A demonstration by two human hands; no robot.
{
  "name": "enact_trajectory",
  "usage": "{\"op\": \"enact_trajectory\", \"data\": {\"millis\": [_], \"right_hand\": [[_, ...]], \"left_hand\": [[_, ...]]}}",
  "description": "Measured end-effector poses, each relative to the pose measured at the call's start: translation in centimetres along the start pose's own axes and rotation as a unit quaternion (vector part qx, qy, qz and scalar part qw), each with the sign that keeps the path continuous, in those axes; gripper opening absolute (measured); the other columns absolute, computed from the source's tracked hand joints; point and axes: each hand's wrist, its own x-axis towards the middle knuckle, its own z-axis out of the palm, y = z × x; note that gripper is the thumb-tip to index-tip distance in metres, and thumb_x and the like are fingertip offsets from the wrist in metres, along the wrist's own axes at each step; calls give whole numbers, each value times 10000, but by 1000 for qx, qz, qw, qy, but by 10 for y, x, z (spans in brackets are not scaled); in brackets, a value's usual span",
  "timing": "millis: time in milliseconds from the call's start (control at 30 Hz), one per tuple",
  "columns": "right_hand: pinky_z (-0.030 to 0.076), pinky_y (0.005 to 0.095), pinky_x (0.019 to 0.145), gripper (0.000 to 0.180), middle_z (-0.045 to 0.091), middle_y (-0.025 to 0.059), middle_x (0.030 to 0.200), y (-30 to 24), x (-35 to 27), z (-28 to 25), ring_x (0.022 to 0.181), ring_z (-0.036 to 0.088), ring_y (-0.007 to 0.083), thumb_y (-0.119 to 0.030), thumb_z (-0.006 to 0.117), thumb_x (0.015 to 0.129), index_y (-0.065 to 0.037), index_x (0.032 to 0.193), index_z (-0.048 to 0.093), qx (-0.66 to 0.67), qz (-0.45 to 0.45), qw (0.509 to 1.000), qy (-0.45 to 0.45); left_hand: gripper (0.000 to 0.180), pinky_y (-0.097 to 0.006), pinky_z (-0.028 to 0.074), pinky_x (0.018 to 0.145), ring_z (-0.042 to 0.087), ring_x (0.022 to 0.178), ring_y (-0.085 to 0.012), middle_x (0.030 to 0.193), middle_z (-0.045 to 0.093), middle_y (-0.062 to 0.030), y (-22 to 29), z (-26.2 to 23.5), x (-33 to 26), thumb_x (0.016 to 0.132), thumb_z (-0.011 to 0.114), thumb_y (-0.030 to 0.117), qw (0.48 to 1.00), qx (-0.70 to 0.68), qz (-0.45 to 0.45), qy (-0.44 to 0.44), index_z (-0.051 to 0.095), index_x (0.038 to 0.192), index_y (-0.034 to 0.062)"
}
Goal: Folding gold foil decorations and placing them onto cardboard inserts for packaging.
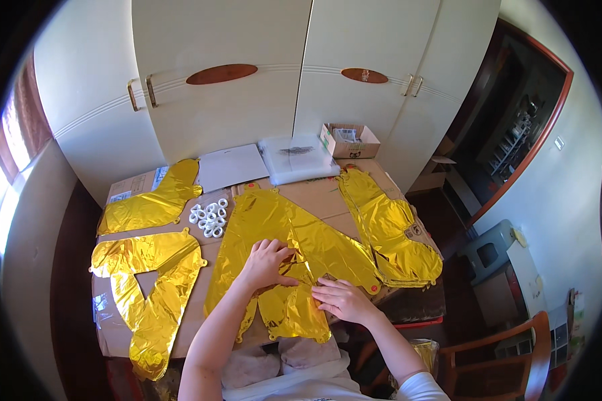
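At the desk's (pixel 328 197) near edge, I watch both hands work a gold foil balloon (pixel 274 227) lying flat across the middle. The left hand (pixel 266 262) rests on the foil, fingers curled and pressing down; the right hand (pixel 341 299) lies flat just beside it, fingertips pinching a fold of foil. More gold balloons lie at the left edge (pixel 150 207), the near left corner (pixel 150 294) and the right edge (pixel 391 230). White rings (pixel 209 218) cluster left of centre. At the far edge sit a white sheet (pixel 233 167), a clear packet (pixel 299 158) and a small box (pixel 350 141).
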Motion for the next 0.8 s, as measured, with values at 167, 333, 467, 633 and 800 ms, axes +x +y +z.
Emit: {"op": "enact_trajectory", "data": {"millis": [167, 333, 467, 633, 800], "right_hand": [[434, 394, 1022, 379, 609, 61, 1297, 1, -1, 0, 1250, 537, 248, -229, 736, 816, -88, 1163, 681, 43, 3, 999, -9], [411, 412, 1061, 381, 572, 86, 1342, 6, -1, 2, 1283, 502, 272, -243, 713, 832, -75, 1172, 674, 35, -13, 999, -21], [412, 417, 1057, 380, 567, 78, 1349, 6, 0, 0, 1300, 483, 270, -262, 712, 835, -76, 1165, 677, 29, -7, 999, -33], [407, 446, 1047, 373, 548, 75, 1375, 10, 1, -2, 1336, 438, 296, -315, 707, 839, -107, 1149, 688, 40, 10, 997, -59], [383, 495, 1051, 361, 502, 52, 1426, 10, 10, -8, 1371, 381, 316, -354, 721, 822, -158, 1125, 699, 21, 31, 994, -102]], "left_hand": [[807, -443, 356, 1022, 507, 1113, -296, 1176, 572, -94, -1, -2, 1, 586, 819, 599, 1000, -6, -3, -10, 635, 1216, 131], [808, -441, 354, 1024, 507, 1118, -298, 1171, 572, -98, -1, -2, 1, 592, 805, 623, 1000, -4, -3, -9, 641, 1206, 123], [810, -439, 358, 1017, 510, 1112, -296, 1162, 574, -92, -1, 0, 1, 601, 788, 647, 1000, 4, -5, -2, 644, 1202, 123], [814, -439, 363, 1009, 514, 1104, -288, 1157, 571, -84, 1, 2, 1, 599, 779, 665, 1000, 18, -7, -1, 644, 1198, 129], [822, -445, 364, 1006, 515, 1099, -288, 1150, 569, -81, 3, -1, 1, 591, 780, 668, 1000, 25, -4, -4, 639, 1200, 135]]}}
